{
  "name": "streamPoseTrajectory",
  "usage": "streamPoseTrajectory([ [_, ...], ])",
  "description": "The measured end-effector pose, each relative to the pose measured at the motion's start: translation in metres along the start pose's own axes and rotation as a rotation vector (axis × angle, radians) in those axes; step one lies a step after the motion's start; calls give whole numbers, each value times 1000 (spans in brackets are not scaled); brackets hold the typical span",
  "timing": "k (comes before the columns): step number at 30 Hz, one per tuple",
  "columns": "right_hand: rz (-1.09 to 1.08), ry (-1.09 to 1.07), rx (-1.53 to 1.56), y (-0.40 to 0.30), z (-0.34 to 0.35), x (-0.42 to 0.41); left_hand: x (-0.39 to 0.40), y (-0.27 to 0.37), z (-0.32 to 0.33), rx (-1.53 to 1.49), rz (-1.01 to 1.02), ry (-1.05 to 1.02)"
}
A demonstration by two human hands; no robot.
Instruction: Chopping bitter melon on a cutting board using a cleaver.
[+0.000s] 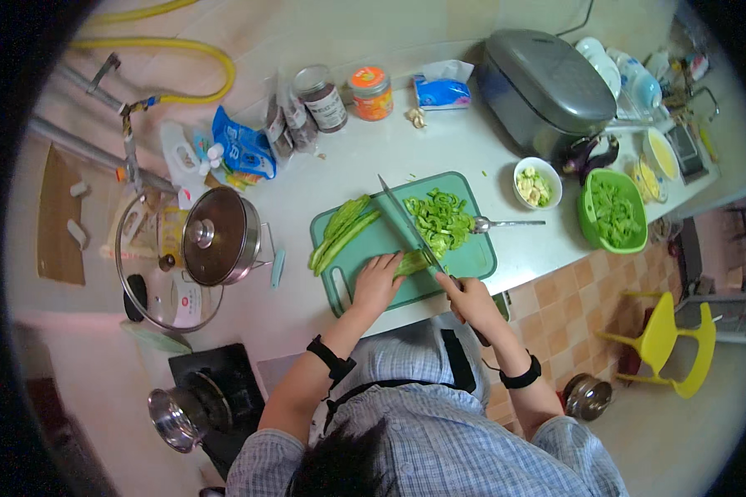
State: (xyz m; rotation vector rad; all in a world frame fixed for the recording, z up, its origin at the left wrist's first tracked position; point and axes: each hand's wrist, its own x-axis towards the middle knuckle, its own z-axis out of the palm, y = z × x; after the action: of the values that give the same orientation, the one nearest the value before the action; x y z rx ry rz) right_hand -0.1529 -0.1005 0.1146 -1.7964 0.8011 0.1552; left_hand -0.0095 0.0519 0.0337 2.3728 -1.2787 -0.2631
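Observation:
My right hand [474, 304] is closed round the handle of a large kitchen knife [408, 224], whose blade slants up and left over a green cutting board [382, 243]. With curled fingers, my left hand [377, 283] presses a ridged green vegetable piece [413, 263] against the board beside the blade. Longer uncut green pieces [343, 232] lie at the board's left. Right of the knife is a pile of curved green slices [442, 217]. A metal spoon [482, 224] rests at the board's right edge, its handle pointing right.
To the right stand a white bowl of chopped pieces [537, 184], a green basket of cut greens [613, 210] and eggplants [590, 155]. A grey lidded appliance [547, 81], jars [371, 93] and bags line the wall. A lidded pot [219, 236] stands left; a yellow chair [659, 335] is on the floor.

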Motion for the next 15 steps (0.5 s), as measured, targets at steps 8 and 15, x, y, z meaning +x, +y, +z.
streamPoseTrajectory([
  [8, 82, -4, 138, 0, 4, -11, -4, 4, -7, 6, 26, 53],
  [15, 90, -61, 177, 19, 5, -17, -8, -4, 0, 25, -14, 46],
])
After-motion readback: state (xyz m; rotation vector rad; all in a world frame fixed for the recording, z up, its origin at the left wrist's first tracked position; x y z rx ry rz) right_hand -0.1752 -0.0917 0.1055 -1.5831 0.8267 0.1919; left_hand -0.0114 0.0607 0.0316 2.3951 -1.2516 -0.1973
